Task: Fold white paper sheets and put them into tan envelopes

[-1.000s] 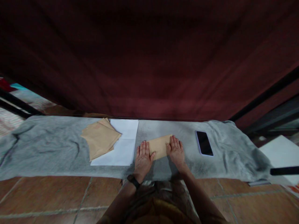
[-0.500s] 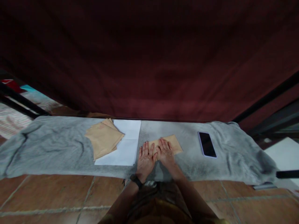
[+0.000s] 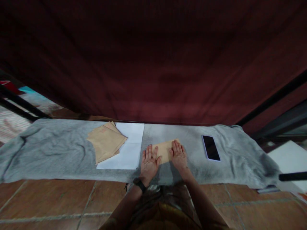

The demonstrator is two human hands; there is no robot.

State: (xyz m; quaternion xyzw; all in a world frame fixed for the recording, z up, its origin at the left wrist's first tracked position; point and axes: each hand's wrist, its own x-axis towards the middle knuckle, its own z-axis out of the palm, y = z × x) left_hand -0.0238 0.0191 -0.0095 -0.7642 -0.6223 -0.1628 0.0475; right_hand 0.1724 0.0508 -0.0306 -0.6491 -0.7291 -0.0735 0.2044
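Head: envelope (image 3: 164, 149) on grey blanket (image 3: 59, 155), maroon curtain (image 3: 153, 64)

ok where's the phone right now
In the head view the phone lies screen up on the grey cloth, just right of the right hand.

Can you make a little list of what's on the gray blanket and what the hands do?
Left hand: flat on the brown envelope, at its left end
Right hand: flat on its right end
Underneath: gray cloth
To the left: pile of brown envelopes on a white sheet
To the right: dark phone
Behind: dark red curtain
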